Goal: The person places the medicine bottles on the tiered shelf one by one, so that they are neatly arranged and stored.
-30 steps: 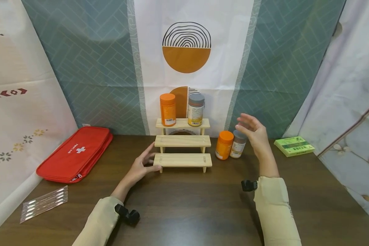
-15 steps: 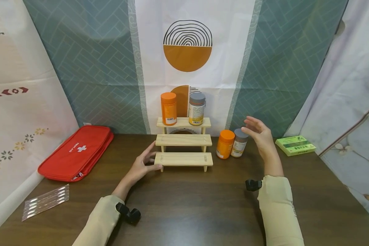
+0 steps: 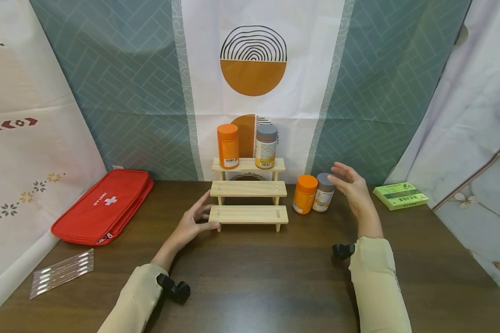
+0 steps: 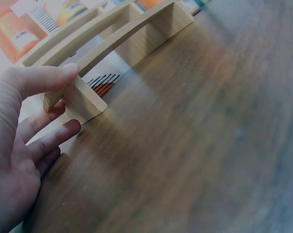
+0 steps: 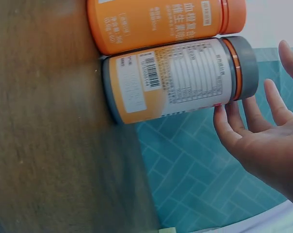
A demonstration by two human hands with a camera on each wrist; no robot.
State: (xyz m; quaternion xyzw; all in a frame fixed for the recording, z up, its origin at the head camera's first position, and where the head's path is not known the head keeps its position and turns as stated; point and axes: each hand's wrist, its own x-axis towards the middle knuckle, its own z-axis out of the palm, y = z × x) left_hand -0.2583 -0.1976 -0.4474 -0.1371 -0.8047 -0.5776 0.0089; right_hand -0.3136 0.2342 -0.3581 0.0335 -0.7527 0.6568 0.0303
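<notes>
Gripping a stand (image 3: pixel 248 188) near the surface's (image 3: pixel 250 277) back edge is the left hand (image 3: pixel 191 225); the right hand (image 3: pixel 352 186), wide, flanks a grey-lidded bottle (image 3: pixel 323 196).

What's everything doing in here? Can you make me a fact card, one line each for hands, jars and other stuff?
Left hand: pinching the wooden shelf's lowest step
Right hand: beside the lower gray-lidded jar; can't tell if touching
Top step: upper orange jar, upper gray-lidded jar
Table, right of shelf: lower orange jar, lower gray-lidded jar
Far right: green box
Far left: red bag, white-tipped sticks
</notes>
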